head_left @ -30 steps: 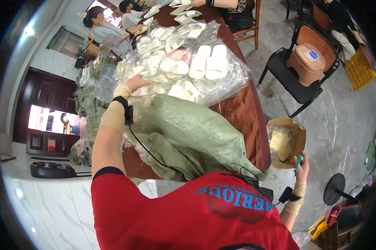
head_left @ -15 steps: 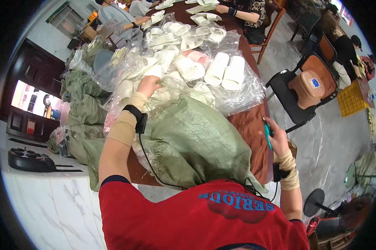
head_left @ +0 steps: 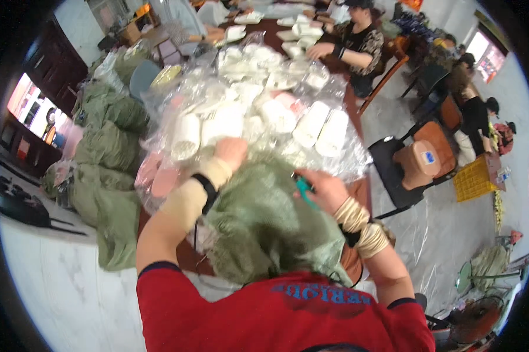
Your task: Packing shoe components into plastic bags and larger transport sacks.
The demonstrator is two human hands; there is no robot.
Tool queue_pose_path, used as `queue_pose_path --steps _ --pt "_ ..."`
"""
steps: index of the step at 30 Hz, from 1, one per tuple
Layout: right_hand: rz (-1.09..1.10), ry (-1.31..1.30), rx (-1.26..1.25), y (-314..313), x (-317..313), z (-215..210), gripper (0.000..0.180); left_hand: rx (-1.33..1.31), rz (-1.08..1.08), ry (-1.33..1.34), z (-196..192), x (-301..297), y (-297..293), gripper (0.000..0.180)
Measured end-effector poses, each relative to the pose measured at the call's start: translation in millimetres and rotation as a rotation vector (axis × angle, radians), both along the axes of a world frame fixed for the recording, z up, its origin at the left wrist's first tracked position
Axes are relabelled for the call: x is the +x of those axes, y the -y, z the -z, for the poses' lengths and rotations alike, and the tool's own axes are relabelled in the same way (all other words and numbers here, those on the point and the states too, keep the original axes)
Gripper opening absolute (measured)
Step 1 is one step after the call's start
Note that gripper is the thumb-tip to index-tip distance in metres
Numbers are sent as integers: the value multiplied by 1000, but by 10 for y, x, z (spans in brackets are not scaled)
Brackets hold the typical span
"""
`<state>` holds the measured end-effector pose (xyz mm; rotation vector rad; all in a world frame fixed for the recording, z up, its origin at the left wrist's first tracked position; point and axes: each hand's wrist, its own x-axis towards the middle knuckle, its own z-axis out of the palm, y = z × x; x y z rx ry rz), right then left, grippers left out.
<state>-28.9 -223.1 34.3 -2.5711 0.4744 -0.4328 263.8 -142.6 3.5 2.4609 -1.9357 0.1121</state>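
My left hand (head_left: pixel 232 152) is closed at the near edge of the slipper heap, on the heel end of a pair of white slippers (head_left: pixel 222 123); its fingertips are partly hidden and blurred. My right hand (head_left: pixel 326 189) grips small green-handled snips (head_left: pixel 304 190), dark tips pointing up toward the heap. Under and between both forearms bulges a green woven sack (head_left: pixel 264 202). White slippers, with a few pink ones, lie heaped on clear plastic bags (head_left: pixel 351 154). Another white pair (head_left: pixel 321 130) sits at the heap's right side.
A person (head_left: pixel 358 44) works at the right side of the brown table (head_left: pixel 361 190). Full green sacks (head_left: pixel 109 170) line the left side. To the right stand a black chair (head_left: pixel 393 173) with a tan stool (head_left: pixel 418 163) on it and a yellow crate (head_left: pixel 475 180).
My left hand has come back toward me with a pair of white slippers. My right hand has swung inward from the table's right edge to above the sack, snips still held.
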Motion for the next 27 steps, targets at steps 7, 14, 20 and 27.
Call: queue_pose_path --steps 7,14,20,27 --pt "-32 -52 -58 -9 17 2 47 -304 -49 -643 -256 513 -47 25" --pt "-94 -142 -326 130 309 -505 55 -438 -2 -767 -1521 316 81 23" --pt "-162 -309 -409 -19 726 -563 56 -583 -25 -928 -1633 160 53 29" --pt "-214 -468 -493 -272 1085 -342 48 -844 161 -1160 -2032 -173 -234 21"
